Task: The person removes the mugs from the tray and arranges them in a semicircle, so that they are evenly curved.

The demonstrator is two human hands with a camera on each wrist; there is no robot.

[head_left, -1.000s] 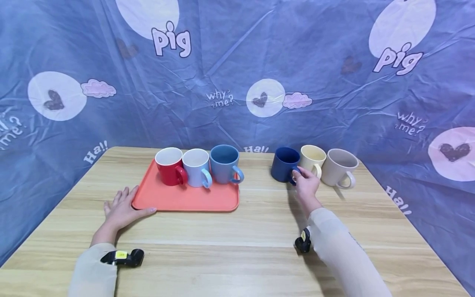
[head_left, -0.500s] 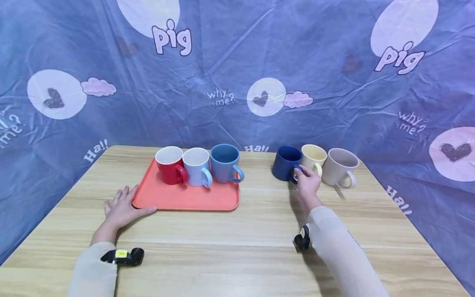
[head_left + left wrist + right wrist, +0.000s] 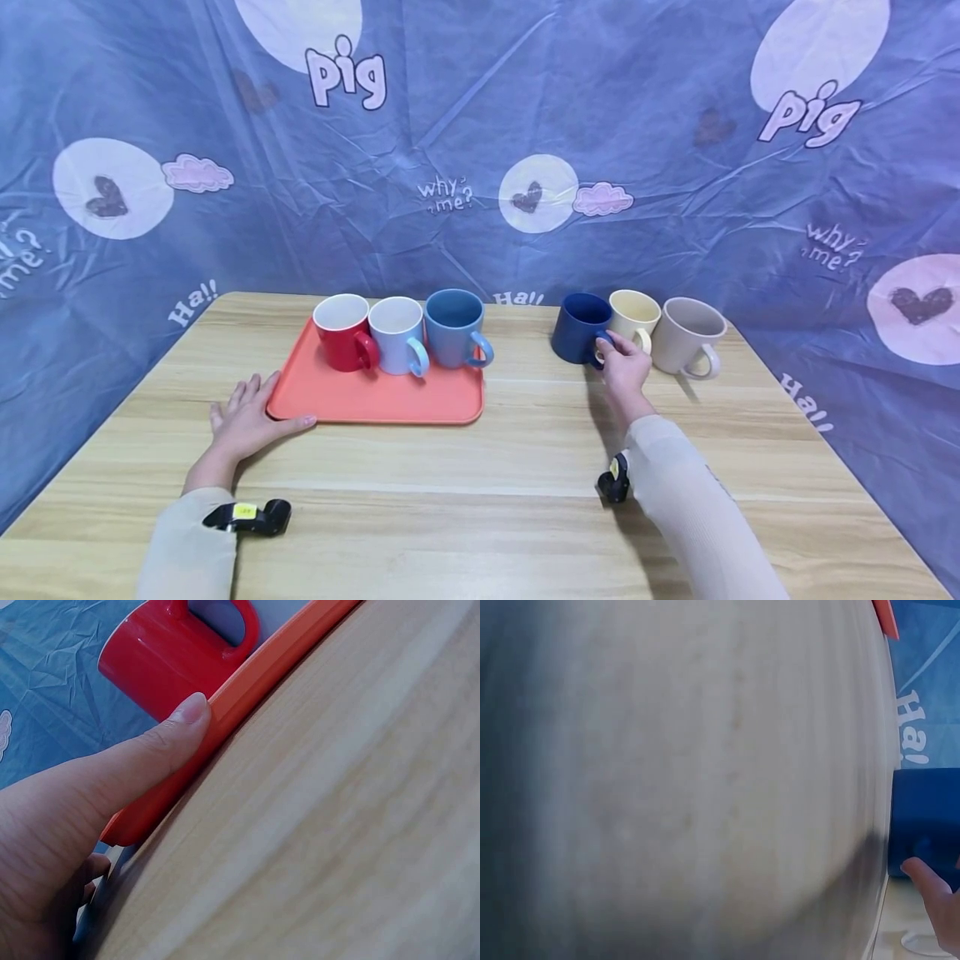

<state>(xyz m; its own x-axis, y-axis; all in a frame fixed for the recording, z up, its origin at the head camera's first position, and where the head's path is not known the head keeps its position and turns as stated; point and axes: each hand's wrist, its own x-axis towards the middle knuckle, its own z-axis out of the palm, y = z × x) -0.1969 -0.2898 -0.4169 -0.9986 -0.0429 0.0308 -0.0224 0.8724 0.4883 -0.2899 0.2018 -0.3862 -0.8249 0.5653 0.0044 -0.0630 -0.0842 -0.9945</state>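
Gripping navy mug (image 3: pixel 576 332), right fingers (image 3: pixel 618 340), three mugs (image 3: pixel 393 346) on tray (image 3: pixel 375 402)

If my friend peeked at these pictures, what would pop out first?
Probably the orange tray, left of centre on the table, with a red mug, a pale blue mug and a blue mug on it. Next, the navy mug on the right, held by the right hand. Behind hangs a blue cloth saying "pig".

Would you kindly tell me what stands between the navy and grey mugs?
The head view shows the cream mug between the navy mug and grey mug.
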